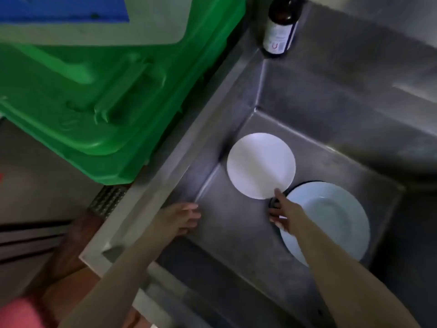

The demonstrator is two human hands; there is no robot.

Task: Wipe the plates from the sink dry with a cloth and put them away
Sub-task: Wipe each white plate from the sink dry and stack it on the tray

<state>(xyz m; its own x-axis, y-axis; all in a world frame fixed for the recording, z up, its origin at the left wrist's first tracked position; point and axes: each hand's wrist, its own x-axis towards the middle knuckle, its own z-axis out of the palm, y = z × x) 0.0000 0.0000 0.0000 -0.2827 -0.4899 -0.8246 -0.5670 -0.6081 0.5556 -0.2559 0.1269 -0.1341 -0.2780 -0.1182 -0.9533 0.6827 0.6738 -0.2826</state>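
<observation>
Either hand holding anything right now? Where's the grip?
The right hand pinches the small white plate at its near rim, lifting it in the sink. The left hand holds nothing.

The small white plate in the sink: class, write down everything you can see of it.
The small white plate is round, smooth and plain, apparently ceramic, though blur hides fine detail. It sits in the steel sink, seemingly tilted up near the left wall, with its near edge at the rim of a larger pale plate. The right hand reaches to its lower edge, one fingertip touching it. The left hand stays apart from it.
</observation>
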